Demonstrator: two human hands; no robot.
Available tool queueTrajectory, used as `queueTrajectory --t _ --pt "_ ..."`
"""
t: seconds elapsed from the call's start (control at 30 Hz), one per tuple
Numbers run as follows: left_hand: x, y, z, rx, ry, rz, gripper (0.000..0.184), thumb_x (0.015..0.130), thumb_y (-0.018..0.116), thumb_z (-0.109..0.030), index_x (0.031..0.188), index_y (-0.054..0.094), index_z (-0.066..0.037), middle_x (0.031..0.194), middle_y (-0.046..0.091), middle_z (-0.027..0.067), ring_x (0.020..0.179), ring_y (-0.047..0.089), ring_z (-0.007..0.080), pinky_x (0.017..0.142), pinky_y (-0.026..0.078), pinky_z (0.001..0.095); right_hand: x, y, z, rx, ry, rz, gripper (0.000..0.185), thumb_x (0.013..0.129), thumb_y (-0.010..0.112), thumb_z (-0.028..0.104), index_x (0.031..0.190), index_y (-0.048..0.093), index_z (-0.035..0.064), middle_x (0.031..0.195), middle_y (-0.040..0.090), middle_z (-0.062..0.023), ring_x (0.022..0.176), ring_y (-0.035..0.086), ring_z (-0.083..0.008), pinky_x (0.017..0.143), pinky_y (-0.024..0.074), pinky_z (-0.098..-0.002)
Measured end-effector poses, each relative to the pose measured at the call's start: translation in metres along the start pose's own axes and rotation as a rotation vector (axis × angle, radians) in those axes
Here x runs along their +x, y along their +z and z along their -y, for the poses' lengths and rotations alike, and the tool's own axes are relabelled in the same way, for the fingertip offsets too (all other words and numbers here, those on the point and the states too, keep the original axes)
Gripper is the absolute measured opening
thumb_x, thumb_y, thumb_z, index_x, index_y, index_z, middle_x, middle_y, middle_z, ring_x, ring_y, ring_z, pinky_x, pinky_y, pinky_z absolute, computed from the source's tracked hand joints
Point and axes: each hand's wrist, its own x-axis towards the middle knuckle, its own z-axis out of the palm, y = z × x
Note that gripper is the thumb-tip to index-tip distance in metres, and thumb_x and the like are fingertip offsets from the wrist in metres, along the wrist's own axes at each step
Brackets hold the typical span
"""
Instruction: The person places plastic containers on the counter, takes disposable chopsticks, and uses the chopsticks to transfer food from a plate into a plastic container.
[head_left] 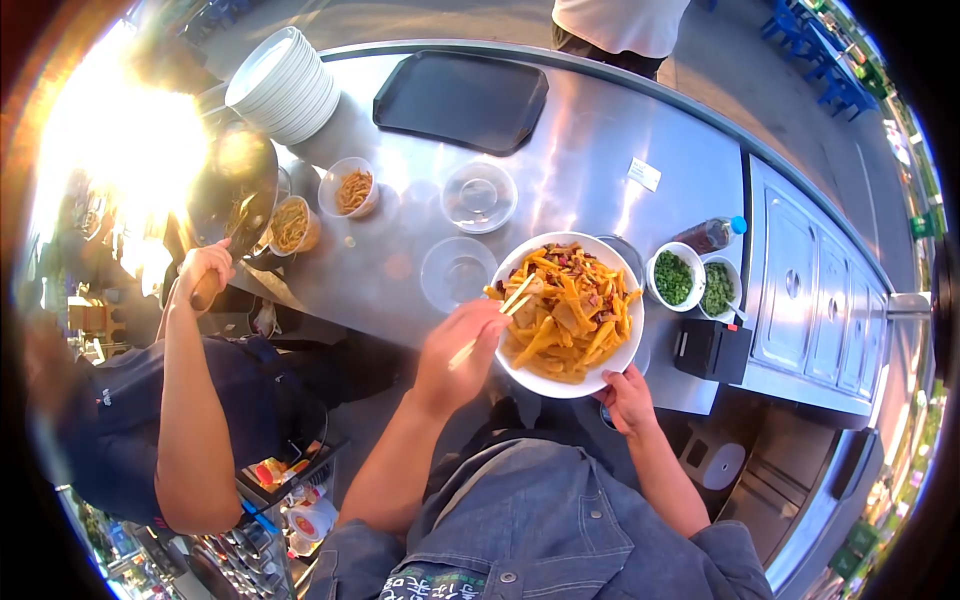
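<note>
A white bowl [632, 345] full of yellow-orange strips with dark red pieces is held over the counter's front edge. My right hand [628, 400] grips its lower right rim, thumb on the edge. At the bowl's left side, my left hand [458, 358] is closed round a pair of light chopsticks [516, 296], whose tips touch the food. Just left of the bowl stands a clear empty plastic container [457, 275], with a second one [479, 197] behind it. Further left are two containers of food, one with brown strips [352, 190] and one with yellowish strips [291, 226].
A co-worker's hand [205, 272] holds a wok [236, 180] by its handle at the left. Stacked white plates [283, 88] and a black tray [460, 102] lie at the back. Chopped-greens bowls [673, 278], a bottle [708, 235] and a black box [713, 350] are at the right.
</note>
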Motion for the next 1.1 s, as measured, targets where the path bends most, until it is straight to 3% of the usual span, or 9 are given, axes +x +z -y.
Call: queueTrajectory --t 0.3,0.5,0.67,0.73,0.8,0.93,1.07,1.1 --pt "0.000 -0.023 -0.013 0.046 0.090 0.050 0.020 0.095 0.056 -0.012 0.092 0.066 0.004 0.095 0.067 0.0177 0.088 0.066 0.0297 0.077 0.052 0.0322 0.007 0.006 -0.004 0.027 -0.010 -0.010 0.038 0.089 0.049 -0.001 0.127 0.045 0.0005 0.118 0.061 -0.0130 0.103 0.065 -0.0269 0.087 0.0565 -0.0425" --pt "-0.005 -0.038 -0.001 0.110 0.099 -0.026 0.021 0.096 0.054 -0.012 0.089 0.065 0.004 0.090 0.068 0.0163 0.089 0.066 0.0293 0.077 0.053 0.0335 0.008 0.004 -0.008 0.010 -0.031 -0.033 0.036 0.090 0.050 0.000 0.126 0.046 0.0013 0.117 0.062 -0.0121 0.101 0.066 -0.0255 0.085 0.0571 -0.0405" --pt "-0.008 -0.058 0.040 0.166 -0.030 -0.136 0.026 0.098 0.050 -0.013 0.088 0.064 0.006 0.088 0.068 0.0157 0.084 0.066 0.0270 0.076 0.053 0.0340 0.005 -0.006 -0.008 -0.024 -0.023 -0.051 0.034 0.090 0.050 0.001 0.124 0.047 0.0029 0.115 0.063 -0.0118 0.096 0.067 -0.0232 0.080 0.0575 -0.0372" --pt "-0.012 -0.052 0.064 0.103 -0.111 -0.170 0.019 0.094 0.051 -0.009 0.090 0.065 0.004 0.085 0.066 0.0161 0.081 0.063 0.0302 0.074 0.050 0.0352 0.005 -0.009 -0.007 -0.047 -0.053 -0.085 0.033 0.090 0.050 0.001 0.123 0.047 0.0022 0.114 0.063 -0.0125 0.096 0.067 -0.0237 0.081 0.0576 -0.0378" --pt "-0.014 -0.047 0.090 0.164 -0.177 -0.087 0.026 0.099 0.048 -0.013 0.090 0.062 0.007 0.089 0.065 0.0158 0.077 0.066 0.0225 0.072 0.054 0.0322 -0.001 -0.004 -0.004 -0.035 -0.062 -0.095 0.031 0.091 0.049 0.000 0.121 0.047 0.0013 0.114 0.062 -0.0126 0.097 0.067 -0.0244 0.082 0.0575 -0.0385" --pt "-0.022 -0.034 0.123 0.051 -0.208 0.005 0.029 0.102 0.043 -0.016 0.094 0.059 0.006 0.103 0.059 0.0166 0.078 0.065 0.0227 0.073 0.054 0.0314 -0.004 -0.011 -0.001 -0.056 -0.070 -0.097 0.035 0.090 0.048 0.000 0.125 0.045 0.0004 0.115 0.062 -0.0132 0.098 0.066 -0.0255 0.083 0.0580 -0.0396" --pt "-0.013 -0.046 0.064 -0.211 -0.306 -0.077 0.033 0.103 0.039 -0.019 0.095 0.058 0.007 0.107 0.057 0.0170 0.078 0.065 0.0244 0.076 0.055 0.0344 -0.006 -0.009 0.002 -0.050 -0.059 -0.074 0.034 0.090 0.049 -0.001 0.124 0.046 -0.0007 0.114 0.063 -0.0130 0.098 0.067 -0.0250 0.082 0.0580 -0.0391" --pt "-0.010 -0.048 0.046 -0.432 -0.379 -0.084 0.035 0.103 0.037 -0.020 0.095 0.058 0.007 0.108 0.056 0.0175 0.079 0.066 0.0255 0.077 0.055 0.0366 -0.005 -0.010 0.001 -0.045 -0.052 -0.070 0.034 0.090 0.049 -0.001 0.124 0.047 -0.0006 0.113 0.063 -0.0127 0.098 0.067 -0.0246 0.082 0.0583 -0.0387"
